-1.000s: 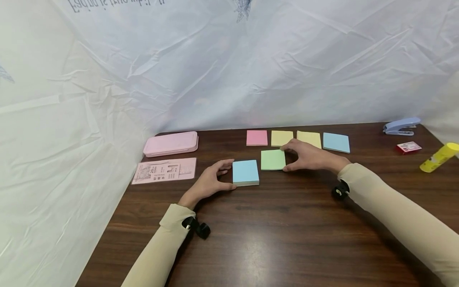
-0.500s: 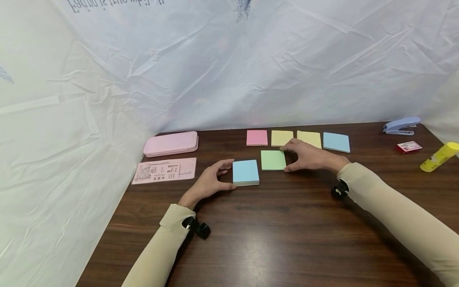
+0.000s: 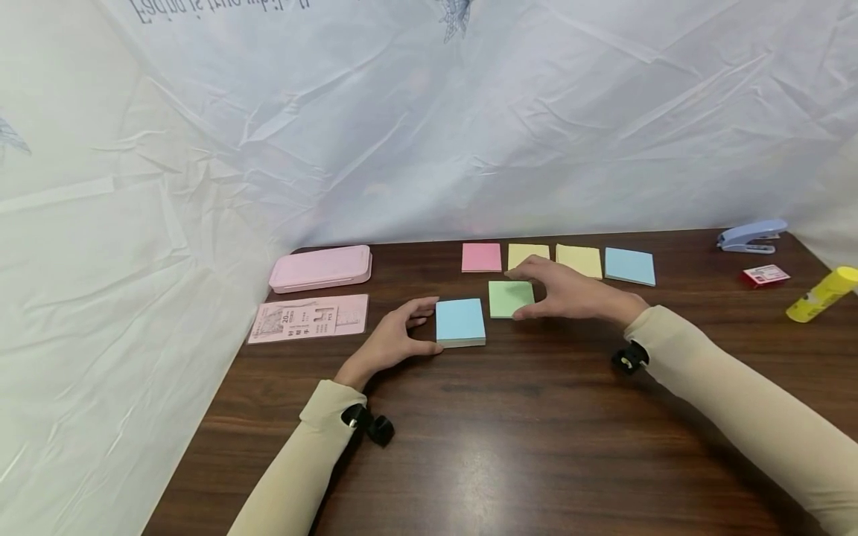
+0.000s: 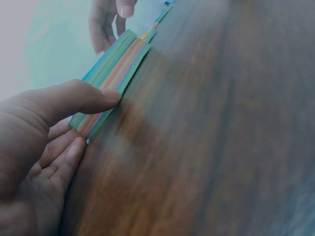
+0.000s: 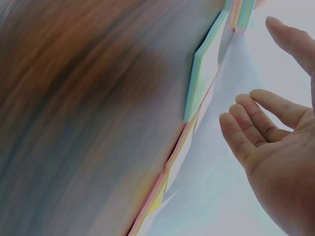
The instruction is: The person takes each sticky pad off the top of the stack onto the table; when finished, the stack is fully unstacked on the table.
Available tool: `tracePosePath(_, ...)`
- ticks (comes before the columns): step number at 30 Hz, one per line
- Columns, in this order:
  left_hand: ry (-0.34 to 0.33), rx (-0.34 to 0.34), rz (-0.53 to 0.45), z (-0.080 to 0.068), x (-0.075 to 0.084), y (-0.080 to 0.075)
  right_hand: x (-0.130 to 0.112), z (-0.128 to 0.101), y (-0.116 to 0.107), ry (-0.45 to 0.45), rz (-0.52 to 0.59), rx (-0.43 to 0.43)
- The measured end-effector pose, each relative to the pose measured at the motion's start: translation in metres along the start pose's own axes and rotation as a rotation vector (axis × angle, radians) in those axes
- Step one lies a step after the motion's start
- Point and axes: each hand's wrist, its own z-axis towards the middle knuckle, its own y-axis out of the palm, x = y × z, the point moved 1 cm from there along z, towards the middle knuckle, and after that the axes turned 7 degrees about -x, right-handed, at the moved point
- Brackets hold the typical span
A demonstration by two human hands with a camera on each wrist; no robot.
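My left hand [image 3: 389, 344] holds a thick stack of sticky notes [image 3: 459, 321] by its left side, thumb at the near edge and fingers at the far edge. Blue tops the stack; in the left wrist view its side shows green, yellow and pink layers. Just right of it lies a thin green sticky note pad [image 3: 509, 299]. My right hand [image 3: 570, 292] hovers over that pad's right part, thumb and fingers spread apart with nothing between them. In the right wrist view, the right hand's fingers [image 5: 241, 128] stand apart from the green pad [image 5: 203, 73].
Along the table's back edge lie a pink pad [image 3: 481, 257], two yellow pads [image 3: 580, 260] and a blue pad [image 3: 630, 266]. A pink case [image 3: 320, 269] and pink packet [image 3: 308, 318] are at left. At right are a stapler [image 3: 751, 237], red box [image 3: 765, 275] and yellow glue stick [image 3: 821, 295].
My right hand has let go of the green pad's right edge and risen a little, shifting left over it. The left hand stays at the stack.
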Motion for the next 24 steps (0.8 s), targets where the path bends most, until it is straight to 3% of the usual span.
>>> tracePosePath(8,-0.005,-0.003,-0.007,-0.001,0.001,0.0,-0.018,0.008,0.012,-0.031,0.078,-0.025)
tracePosePath(15,-0.001,-0.001,-0.006,0.0,0.001,0.0,-0.028,0.021,0.024,-0.063,0.06,-0.056)
tracePosePath(24,0.008,0.005,-0.007,0.0,0.0,0.0,-0.034,0.027,0.034,-0.038,0.057,-0.113)
